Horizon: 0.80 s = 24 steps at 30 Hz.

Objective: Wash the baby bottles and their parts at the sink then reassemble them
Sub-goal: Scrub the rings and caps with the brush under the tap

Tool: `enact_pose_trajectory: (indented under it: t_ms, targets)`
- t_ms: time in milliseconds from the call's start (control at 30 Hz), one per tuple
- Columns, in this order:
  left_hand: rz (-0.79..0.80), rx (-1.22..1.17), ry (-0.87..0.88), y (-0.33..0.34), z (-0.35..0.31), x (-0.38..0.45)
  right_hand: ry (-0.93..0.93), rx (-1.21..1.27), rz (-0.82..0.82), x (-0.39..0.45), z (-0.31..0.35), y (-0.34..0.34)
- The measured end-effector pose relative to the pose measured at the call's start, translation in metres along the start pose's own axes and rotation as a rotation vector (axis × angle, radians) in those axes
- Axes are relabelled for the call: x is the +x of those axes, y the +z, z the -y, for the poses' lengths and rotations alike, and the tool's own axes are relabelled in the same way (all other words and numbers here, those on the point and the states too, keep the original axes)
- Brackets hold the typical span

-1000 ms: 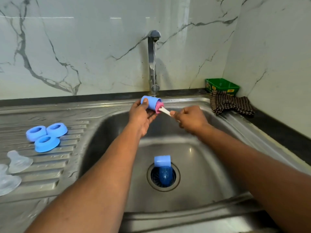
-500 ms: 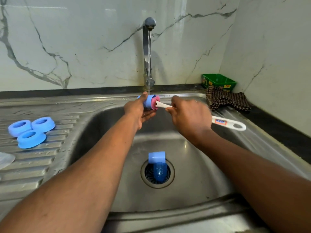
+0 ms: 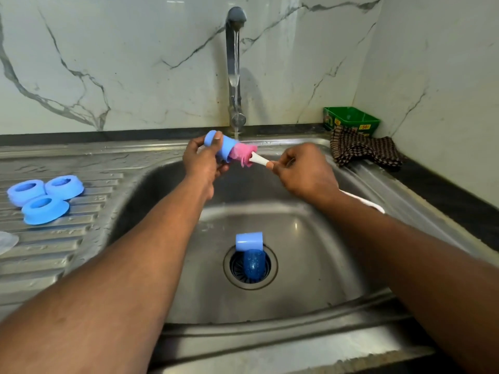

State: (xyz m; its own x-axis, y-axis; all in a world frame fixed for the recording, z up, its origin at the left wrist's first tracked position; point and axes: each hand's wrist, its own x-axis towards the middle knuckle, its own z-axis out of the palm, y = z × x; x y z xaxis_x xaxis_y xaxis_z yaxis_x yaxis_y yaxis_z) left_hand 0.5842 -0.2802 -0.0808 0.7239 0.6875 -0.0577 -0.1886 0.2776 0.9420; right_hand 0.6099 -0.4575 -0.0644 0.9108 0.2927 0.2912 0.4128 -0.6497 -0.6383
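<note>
A small blue bottle cap (image 3: 222,147) is gripped by the left hand (image 3: 202,164) up at twelve o'clock of the sink (image 3: 310,238), just under the running tap (image 3: 234,66), thumb laid across its closed end. The pink sponge head (image 3: 243,155) of a bottle brush (image 3: 260,159) is seated in the cap's open mouth, and the white handle is pinched by the right hand (image 3: 306,171), fingers curled round it. The cap looks light, stiff and wet, so it is probably slippery; it is best held around its sides, as now, while the soft sponge gives. A second cap (image 3: 249,241) is seen at the drain, at six o'clock from the hands. Three blue collar rings (image 3: 44,197) are parked at nine o'clock on the drainboard (image 3: 67,252), well apart from the washing.
</note>
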Motion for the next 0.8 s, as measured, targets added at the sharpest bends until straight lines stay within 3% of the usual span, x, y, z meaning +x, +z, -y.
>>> enact_pose_trajectory:
  t_ms: [100,267,433,567,700,733,800]
  targets:
    - [0.063,-0.023,-0.014,0.016,0.002,-0.006,-0.093,-0.185,-0.134,-0.007,0.010,0.000]
    - [-0.163,-0.033,-0.030,0.005,-0.004,0.000,-0.147,-0.191,-0.209,-0.010,0.003,-0.005]
    - [0.113,-0.119,-0.040,0.014,-0.006,-0.009,-0.122,-0.060,-0.167,-0.003,0.007,0.001]
    - [0.139,-0.185,0.003,0.015,-0.006,-0.009,0.008,0.190,0.041,0.000,0.005,-0.002]
    - [0.387,-0.252,-0.066,0.014,-0.006,-0.019,0.343,0.625,0.382,-0.005,0.007,-0.013]
    - [0.408,-0.280,-0.087,0.014,-0.007,-0.021,0.365,0.669,0.413,-0.007,0.008,-0.014]
    - [0.380,-0.271,-0.113,0.015,-0.008,-0.023,0.314,0.609,0.303,-0.007,0.007,-0.013]
